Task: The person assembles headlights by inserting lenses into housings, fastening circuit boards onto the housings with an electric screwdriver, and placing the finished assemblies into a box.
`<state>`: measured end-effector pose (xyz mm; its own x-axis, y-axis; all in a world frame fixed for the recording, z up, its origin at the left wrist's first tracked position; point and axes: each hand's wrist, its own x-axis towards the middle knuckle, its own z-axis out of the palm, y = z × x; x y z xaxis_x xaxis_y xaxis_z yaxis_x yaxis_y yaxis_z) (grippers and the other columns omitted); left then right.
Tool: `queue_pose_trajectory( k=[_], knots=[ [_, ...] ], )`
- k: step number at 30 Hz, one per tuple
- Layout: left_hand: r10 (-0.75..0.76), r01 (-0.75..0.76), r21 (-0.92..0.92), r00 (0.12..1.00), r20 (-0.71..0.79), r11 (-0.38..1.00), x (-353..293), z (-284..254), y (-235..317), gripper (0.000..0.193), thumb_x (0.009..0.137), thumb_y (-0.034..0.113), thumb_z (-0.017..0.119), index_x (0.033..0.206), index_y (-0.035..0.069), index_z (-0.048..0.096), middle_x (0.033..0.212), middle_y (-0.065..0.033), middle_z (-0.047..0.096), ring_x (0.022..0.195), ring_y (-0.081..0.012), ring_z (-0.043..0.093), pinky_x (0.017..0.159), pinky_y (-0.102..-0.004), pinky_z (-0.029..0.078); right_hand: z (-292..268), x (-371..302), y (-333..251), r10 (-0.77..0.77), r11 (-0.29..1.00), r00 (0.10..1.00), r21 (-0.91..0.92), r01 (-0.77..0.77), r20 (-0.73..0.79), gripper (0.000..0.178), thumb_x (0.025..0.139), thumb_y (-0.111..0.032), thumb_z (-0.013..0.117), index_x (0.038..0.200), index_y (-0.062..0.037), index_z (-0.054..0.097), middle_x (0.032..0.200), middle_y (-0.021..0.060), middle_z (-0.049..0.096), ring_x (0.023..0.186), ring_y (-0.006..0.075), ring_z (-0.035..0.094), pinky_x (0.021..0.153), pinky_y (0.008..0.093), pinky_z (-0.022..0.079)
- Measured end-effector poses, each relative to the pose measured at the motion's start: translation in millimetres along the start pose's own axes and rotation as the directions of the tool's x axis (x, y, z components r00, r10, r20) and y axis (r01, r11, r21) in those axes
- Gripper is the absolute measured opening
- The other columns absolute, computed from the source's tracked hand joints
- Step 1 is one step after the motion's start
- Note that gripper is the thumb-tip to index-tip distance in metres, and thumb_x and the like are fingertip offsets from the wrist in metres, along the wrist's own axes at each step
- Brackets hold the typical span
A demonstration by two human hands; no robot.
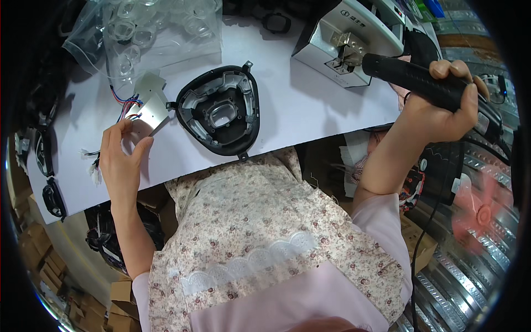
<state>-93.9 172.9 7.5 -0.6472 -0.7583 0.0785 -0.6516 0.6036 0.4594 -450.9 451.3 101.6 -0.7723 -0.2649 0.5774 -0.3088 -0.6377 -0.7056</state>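
Note:
My right hand (440, 116) is wrapped round a black electric screwdriver (406, 76), held nearly level. Its tip points left, at the metal mouth of a white box-shaped screw feeder (318, 47); whether the tip touches a screw cannot be made out. With thumb and fingers, my left hand (117, 160) grips the near end of a silver metal plate (154, 110) on the table. Red, blue and black wires (126, 101) run along the plate's left side. Just right of the plate lies a rounded triangular black housing (253, 113), its open side up, with a rectangular window in the middle.
A clear plastic bag (160, 39) of transparent rings lies at the back left. Black oval parts (52, 197) line the table's left edge. A small black frame (275, 22) sits at the back. A red fan (482, 213) stands low on the right, near a hanging cable (418, 249).

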Motion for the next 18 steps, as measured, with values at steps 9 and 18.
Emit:
queue_pose_trajectory(
  k=[9, 18],
  knots=[
    [0.038, -0.038, 0.032, 0.999, 0.004, 0.999, -5, -3, -6, 0.043, 0.078, 0.016, 0.081, 0.116, 0.003, 0.066, 0.111, -0.0111, 0.066, 0.103, -0.0292, 0.065, 0.093, -0.0386, 0.050, 47, 28, 7, 0.074, 0.948, 0.691, -0.266, 0.176, 0.719, 0.030, 0.093, -0.003, 0.058, 0.123, 0.0018, 0.057, 0.098, 0.0263, 0.068, 0.078, 0.0266, 0.066, 0.069, 0.0346, 0.056],
    [0.069, -0.071, 0.048, 0.997, 0.032, 0.996, -3, -7, -16, 0.048, 0.077, 0.019, 0.083, 0.119, 0.003, 0.065, 0.110, -0.0102, 0.066, 0.103, -0.0292, 0.062, 0.090, -0.0397, 0.050, 40, 30, 20, 0.031, 0.928, 0.979, -0.371, 0.048, 0.203, 0.028, 0.095, -0.004, 0.063, 0.121, 0.0052, 0.060, 0.103, 0.0261, 0.071, 0.079, 0.0261, 0.070, 0.074, 0.0350, 0.058]
  ],
)
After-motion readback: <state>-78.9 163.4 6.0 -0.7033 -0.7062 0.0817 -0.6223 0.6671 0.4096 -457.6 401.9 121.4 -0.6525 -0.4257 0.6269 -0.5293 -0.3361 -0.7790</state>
